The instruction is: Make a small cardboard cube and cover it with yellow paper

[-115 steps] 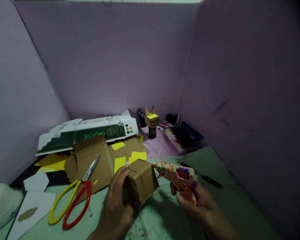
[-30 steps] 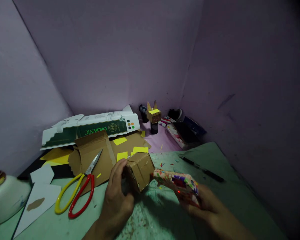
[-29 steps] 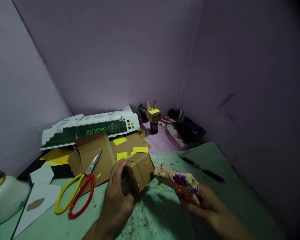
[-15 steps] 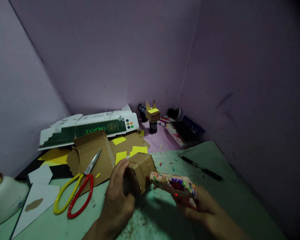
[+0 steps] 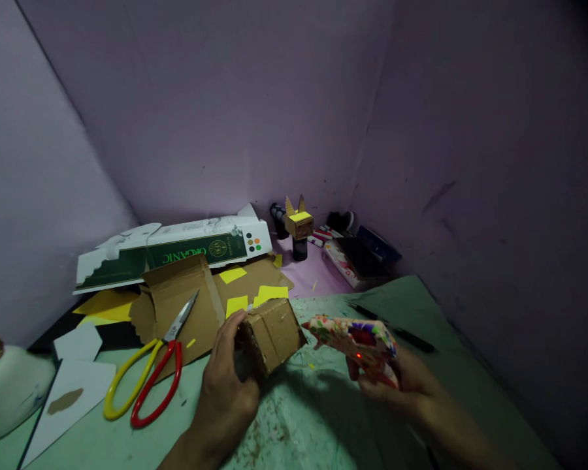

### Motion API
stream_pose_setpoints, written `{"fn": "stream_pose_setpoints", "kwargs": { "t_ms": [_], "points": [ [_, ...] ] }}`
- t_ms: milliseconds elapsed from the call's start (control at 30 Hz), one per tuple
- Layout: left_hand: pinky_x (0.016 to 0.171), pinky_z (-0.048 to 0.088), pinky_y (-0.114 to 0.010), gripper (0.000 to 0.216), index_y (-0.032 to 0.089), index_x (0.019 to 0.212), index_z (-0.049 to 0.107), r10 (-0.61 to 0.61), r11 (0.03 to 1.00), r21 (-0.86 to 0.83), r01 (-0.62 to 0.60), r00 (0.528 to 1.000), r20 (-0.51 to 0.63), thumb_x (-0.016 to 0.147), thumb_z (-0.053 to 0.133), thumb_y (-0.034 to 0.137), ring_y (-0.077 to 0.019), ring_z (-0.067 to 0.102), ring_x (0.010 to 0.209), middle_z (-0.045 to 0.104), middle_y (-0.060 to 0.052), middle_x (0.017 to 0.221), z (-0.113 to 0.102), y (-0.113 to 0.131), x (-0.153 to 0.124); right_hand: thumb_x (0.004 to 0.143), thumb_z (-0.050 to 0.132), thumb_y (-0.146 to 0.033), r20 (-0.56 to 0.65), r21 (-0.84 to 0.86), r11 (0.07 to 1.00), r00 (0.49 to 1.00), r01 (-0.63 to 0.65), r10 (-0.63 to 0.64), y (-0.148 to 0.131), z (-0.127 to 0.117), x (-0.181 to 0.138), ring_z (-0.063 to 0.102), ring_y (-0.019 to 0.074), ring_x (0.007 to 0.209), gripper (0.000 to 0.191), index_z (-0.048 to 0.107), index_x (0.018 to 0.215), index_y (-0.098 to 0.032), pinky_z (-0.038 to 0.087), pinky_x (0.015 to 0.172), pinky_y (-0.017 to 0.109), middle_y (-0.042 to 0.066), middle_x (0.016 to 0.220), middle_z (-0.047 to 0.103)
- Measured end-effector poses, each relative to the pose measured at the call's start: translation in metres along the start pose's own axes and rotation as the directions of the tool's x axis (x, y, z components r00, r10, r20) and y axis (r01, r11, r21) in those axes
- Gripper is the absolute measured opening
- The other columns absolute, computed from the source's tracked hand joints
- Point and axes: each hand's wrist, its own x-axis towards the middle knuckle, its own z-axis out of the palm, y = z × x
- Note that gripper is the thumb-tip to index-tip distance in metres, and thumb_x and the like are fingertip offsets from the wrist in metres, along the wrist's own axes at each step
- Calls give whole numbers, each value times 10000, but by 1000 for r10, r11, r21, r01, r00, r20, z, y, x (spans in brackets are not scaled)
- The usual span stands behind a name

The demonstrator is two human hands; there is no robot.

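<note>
Scissors are lying on cardboard toward the left edge of the bench; a box is being held left of a glue gun

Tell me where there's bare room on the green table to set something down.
Between the left hand, holding a box, and the right hand, holding a glue gun, the near green table is free, though stained. Another patch, in shade, lies between the slim black tool and right wall. The left is crowded: scissors, cardboard, white paper, bowl.

My glue gun is patterned red, purple and green on cream; my cardboard box is brown, the scissors yellow- and red-handled.
</note>
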Motion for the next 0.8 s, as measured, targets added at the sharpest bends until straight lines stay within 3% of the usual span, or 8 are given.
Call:
{"fn": "stream_pose_setpoints", "kwargs": {
  "t_ms": [133, 233, 333, 467, 633, 700, 800],
  "points": [
    [920, 513, -559, 709, 163, 1312, 439, -157, 978, -116, 171, 980, 120, 670, 703, 306, -359, 626, 1093, 634, -175, 1231, -3, 0, 0, 717, 696, -412, -109, 140, 990, 993, -28, 44, 1, -13, 10, 666, 269, 844, 530, 617, 1187, -179, 521, 794, 387, 85, 927, 716],
    [990, 433, -599, 793, 120, 1321, 440, -247, 948, -150, 282, 945, 215, 630, 731, 379, -393, 566, 1168, 600, -209, 1276, -5, -4, -2, 675, 740, -418, -222, 186, 974, 960, -130, 170, 3, -29, 22, 656, 224, 663, 478, 666, 1080, -175, 526, 656, 328, 46, 718, 701],
    [1032, 378, -605, 826, 115, 1350, 408, -252, 929, -189, 319, 917, 308, 632, 713, 385, -394, 520, 1216, 551, -217, 1331, -2, -7, -7, 637, 761, -415, -251, 188, 961, 936, -202, 246, 10, -37, 31, 667, 218, 641, 447, 700, 998, -158, 510, 593, 297, 55, 708, 721],
    [1029, 371, -609, 847, 138, 1354, 397, -208, 945, -152, 289, 892, 402, 603, 726, 349, -401, 496, 1233, 531, -217, 1350, 3, 1, -14, 682, 670, -498, -327, -89, 968, 925, -234, 193, 23, -29, 38, 701, 272, 747, 514, 714, 1019, -112, 512, 607, 321, 106, 839, 761],
    [1017, 359, -626, 796, 118, 1358, 395, -138, 989, 21, 147, 859, 493, 672, 721, 357, -395, 494, 1209, 539, -231, 1322, 5, 14, -13, 629, 701, -476, -365, -388, 880, 922, -273, 125, 18, -20, 39, 669, 366, 907, 421, 759, 927, -186, 459, 658, 364, 102, 903, 771],
    [1013, 375, -595, 758, 137, 1358, 392, -124, 992, 34, 125, 846, 518, 703, 709, 350, -373, 506, 1193, 556, -207, 1300, 4, 16, -12, 693, 648, -507, -339, -559, 777, 935, -289, 104, 9, -18, 37, 670, 357, 817, 353, 765, 863, -220, 398, 598, 353, 93, 822, 765],
    [1009, 389, -556, 713, 151, 1344, 396, -99, 995, 30, 98, 846, 524, 717, 697, 308, -348, 518, 1173, 573, -186, 1268, 1, 17, -12, 823, 488, -551, -252, -800, 537, 962, -269, 107, -4, -16, 33, 663, 308, 699, 403, 744, 818, -240, 334, 537, 328, 78, 738, 739]
  ]
}}
